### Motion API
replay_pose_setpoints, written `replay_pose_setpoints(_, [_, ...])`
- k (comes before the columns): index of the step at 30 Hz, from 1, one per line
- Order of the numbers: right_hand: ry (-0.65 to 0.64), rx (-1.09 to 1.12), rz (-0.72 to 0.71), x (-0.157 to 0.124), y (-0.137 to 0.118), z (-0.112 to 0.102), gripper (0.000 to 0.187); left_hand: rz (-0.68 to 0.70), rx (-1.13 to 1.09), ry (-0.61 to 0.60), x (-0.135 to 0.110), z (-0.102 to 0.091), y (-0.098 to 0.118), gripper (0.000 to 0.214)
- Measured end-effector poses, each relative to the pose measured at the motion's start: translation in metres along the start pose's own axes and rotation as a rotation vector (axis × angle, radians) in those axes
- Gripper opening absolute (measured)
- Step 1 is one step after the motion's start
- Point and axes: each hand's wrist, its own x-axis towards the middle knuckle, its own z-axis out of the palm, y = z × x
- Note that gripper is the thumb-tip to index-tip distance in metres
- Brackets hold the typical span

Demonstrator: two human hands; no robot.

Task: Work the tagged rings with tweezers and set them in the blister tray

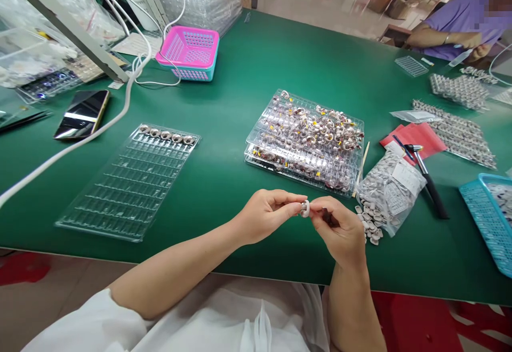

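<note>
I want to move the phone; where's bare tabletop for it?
Bare tabletop lies between the mostly empty tray and the stacked trays, and behind them, right of the pink basket. It's crowded right of the right hand: bag, loose pieces, red packet.

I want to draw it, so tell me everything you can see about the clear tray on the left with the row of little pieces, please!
The clear tray is long and rectangular, with rows of ridged slots, and looks like thin, shiny plastic. It lies flat on the green table, slanting away to the right, its near end close to the table's front edge. Five small, pale-rimmed pieces sit in one row along its far end.
</note>
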Motion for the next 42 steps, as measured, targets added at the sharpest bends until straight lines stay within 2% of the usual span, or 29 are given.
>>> replay_pose_setpoints(7, [0.018, -0.041, -0.039, 0.001, -0.001, 0.004, 0.013, -0.087, -0.106, 0.029, 0.007, -0.003, -0.001, 0.024])
replay_pose_setpoints(12, [0.163, -0.121, 0.013, 0.000, -0.002, 0.014, 0.013, -0.181, -0.224, 0.044, 0.009, -0.005, -0.006, 0.029])
replay_pose_setpoints(15, [0.208, -0.177, -0.056, 0.000, -0.003, 0.018, 0.013, -0.263, -0.348, 0.097, 0.011, -0.004, -0.008, 0.031])
replay_pose_setpoints(18, [0.185, -0.228, -0.118, 0.001, -0.004, 0.019, 0.025, -0.308, -0.427, 0.122, 0.012, -0.002, -0.008, 0.030])
replay_pose_setpoints(23, [0.143, -0.292, -0.115, 0.001, -0.005, 0.023, 0.035, -0.312, -0.498, 0.131, 0.012, -0.002, -0.008, 0.025])
replay_pose_setpoints(30, [0.232, -0.378, -0.155, 0.001, -0.003, 0.029, 0.022, -0.355, -0.514, 0.073, 0.012, -0.001, -0.012, 0.024])
replay_pose_setpoints(36, [0.282, -0.434, -0.246, 0.001, -0.001, 0.031, 0.030, -0.361, -0.500, 0.048, 0.012, -0.002, -0.013, 0.023])
replay_pose_setpoints(42, [0.296, -0.405, -0.279, -0.001, 0.000, 0.033, 0.035, -0.336, -0.495, 0.044, 0.011, 0.000, -0.011, 0.024])
